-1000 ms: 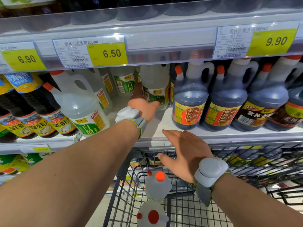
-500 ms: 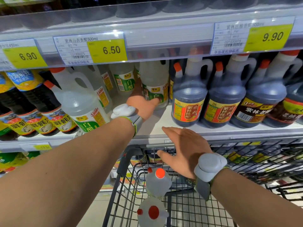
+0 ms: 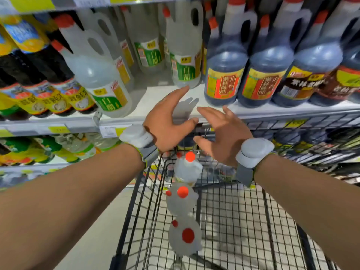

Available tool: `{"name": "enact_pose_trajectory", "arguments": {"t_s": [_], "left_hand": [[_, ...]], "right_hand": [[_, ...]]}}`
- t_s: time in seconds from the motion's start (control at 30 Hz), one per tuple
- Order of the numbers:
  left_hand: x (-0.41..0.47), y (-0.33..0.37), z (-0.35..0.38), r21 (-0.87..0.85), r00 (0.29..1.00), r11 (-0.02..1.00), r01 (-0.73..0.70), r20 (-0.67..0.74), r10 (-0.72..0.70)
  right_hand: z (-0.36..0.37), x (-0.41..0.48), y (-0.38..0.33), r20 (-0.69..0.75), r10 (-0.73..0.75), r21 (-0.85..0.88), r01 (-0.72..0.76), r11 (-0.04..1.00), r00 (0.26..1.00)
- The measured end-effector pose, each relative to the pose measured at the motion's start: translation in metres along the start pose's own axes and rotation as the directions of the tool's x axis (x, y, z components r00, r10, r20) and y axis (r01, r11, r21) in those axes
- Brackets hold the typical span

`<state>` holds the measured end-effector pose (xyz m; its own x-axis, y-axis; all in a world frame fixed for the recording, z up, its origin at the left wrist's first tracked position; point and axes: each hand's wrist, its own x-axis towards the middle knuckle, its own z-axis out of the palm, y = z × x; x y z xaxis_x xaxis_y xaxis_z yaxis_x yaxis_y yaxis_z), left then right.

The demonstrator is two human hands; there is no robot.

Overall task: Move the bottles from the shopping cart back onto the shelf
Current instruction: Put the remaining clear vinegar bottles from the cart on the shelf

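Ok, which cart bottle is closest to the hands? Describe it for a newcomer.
Find the wire shopping cart below the shelf. Three clear red-capped bottles line its left side. The one meant is the bottle nearest the shelf, just under the gap between left hand and right hand; the others sit nearer the camera.

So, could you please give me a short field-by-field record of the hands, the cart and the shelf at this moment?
left hand: open, holding nothing, fingertips by the base of a clear shelf bottle; contact unclear
right hand: open, holding nothing, above the front of the cart
cart bottles: three, clear, red-capped, in a row
shelf: clear bottles left, dark bottles right
task state: cart bottles not yet shelved
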<state>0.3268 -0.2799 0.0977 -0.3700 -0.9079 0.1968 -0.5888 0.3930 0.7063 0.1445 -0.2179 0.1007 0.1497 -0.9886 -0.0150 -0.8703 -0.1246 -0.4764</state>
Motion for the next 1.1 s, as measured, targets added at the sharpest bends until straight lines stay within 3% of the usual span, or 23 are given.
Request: {"name": "enact_pose_trajectory", "arguments": {"t_s": [0.2,0.37,0.53,0.67,0.8,1.1], "left_hand": [[-0.045,-0.013,0.006,0.221,0.972,0.956,-0.192,0.181,0.153],[-0.063,-0.024,0.016,0.298,0.957,0.934,-0.199,0.263,0.12],[-0.065,-0.026,0.026,0.467,0.907,0.785,-0.408,0.309,0.287],[-0.054,-0.022,0.034,0.506,0.863,0.827,-0.246,0.503,-0.052],[-0.036,-0.028,0.046,0.556,0.776,0.81,-0.188,0.589,-0.224],[-0.027,-0.027,0.053,0.596,0.735,0.786,-0.167,0.606,-0.303]], "right_hand": [[0.027,-0.024,0.009,0.021,-0.148,-0.179,0.149,0.972,0.989],[0.06,-0.049,0.015,0.053,-0.128,0.022,0.127,0.992,0.99],[0.085,-0.063,0.026,0.132,-0.024,0.107,0.01,0.994,0.991],[0.091,-0.062,0.033,0.172,0.014,0.097,-0.031,0.995,0.985],[0.092,-0.059,0.037,0.177,0.046,0.115,-0.067,0.991,0.983],[0.094,-0.058,0.044,0.171,0.099,0.143,-0.124,0.982,0.98]]}}
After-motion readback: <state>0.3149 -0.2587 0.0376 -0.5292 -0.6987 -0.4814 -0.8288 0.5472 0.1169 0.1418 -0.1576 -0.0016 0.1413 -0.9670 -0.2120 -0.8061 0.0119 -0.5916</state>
